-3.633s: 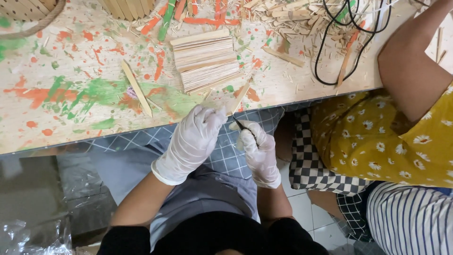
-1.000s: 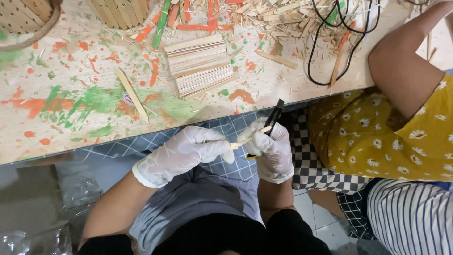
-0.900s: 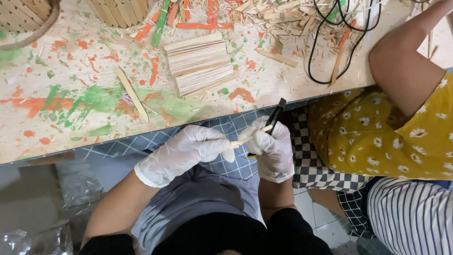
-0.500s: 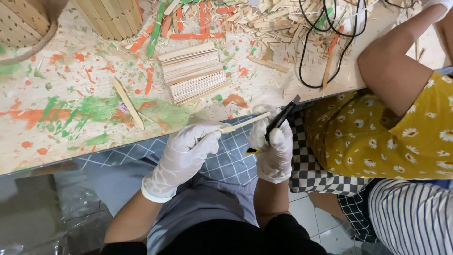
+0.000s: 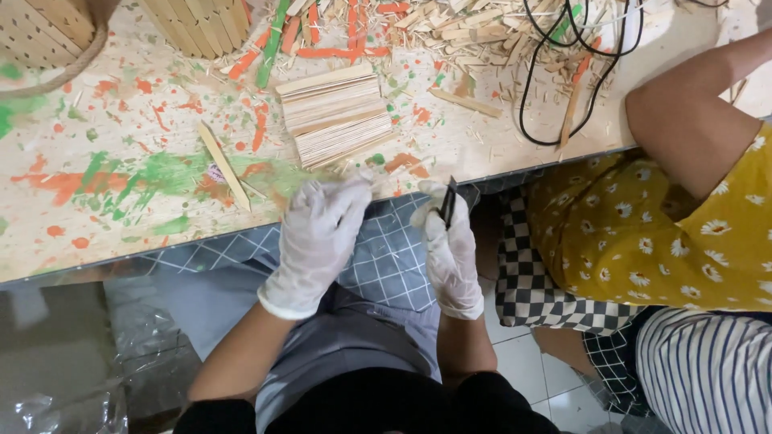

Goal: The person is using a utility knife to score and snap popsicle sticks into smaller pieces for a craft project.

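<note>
A neat stack of trimmed pale wooden slats [image 5: 335, 115] sits at twelve o'clock, while the white-gloved left hand [image 5: 318, 233] pinches another thin slat and the gloved right hand [image 5: 449, 245] clenches a small dark blade [image 5: 447, 201].

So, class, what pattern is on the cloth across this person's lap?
A blue-grey cloth with a thin white grid check, seen in the head view.

White-gloved hands [image 5: 322, 233], green-orange splattered table [image 5: 121, 169], yellow daisy-print dress [image 5: 643, 217]

A stack of flat wooden sticks [image 5: 334, 112] is laid on the paint-smeared table [image 5: 96, 233]. A black cable [image 5: 563, 72] is looped among scattered stick scraps [image 5: 474, 32], beside a co-worker's yellow flowered sleeve [image 5: 708, 233].
</note>
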